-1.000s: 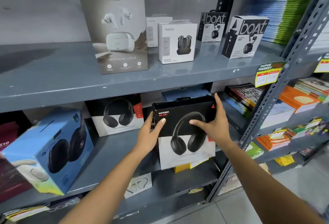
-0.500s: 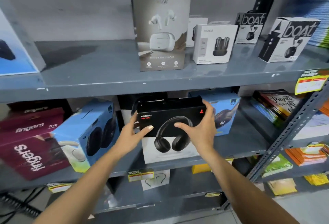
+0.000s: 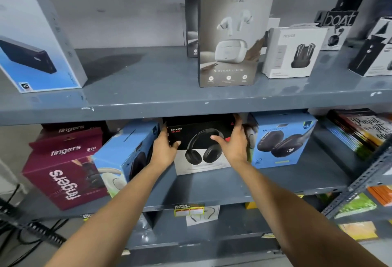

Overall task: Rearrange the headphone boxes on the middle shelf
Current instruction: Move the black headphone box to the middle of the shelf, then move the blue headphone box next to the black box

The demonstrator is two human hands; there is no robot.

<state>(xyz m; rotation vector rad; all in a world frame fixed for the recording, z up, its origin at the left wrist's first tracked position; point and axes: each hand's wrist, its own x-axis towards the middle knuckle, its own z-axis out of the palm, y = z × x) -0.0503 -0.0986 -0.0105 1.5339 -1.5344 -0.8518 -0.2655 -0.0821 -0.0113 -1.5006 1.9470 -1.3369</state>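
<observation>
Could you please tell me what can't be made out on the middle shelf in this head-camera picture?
- Black and white headphone box: both side edges hidden by the left hand and right hand.
- Its top edge: cut off by the upper shelf, so what stands behind it is unseen.
- Small print on the blue headphone box: too blurred to read.
- Maroon box: right part hidden by the tilted blue box.

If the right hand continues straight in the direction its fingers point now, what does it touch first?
Probably the underside of the upper shelf: the right hand grips the black headphone box, fingers pointing up and back. Depth is unclear.
</observation>
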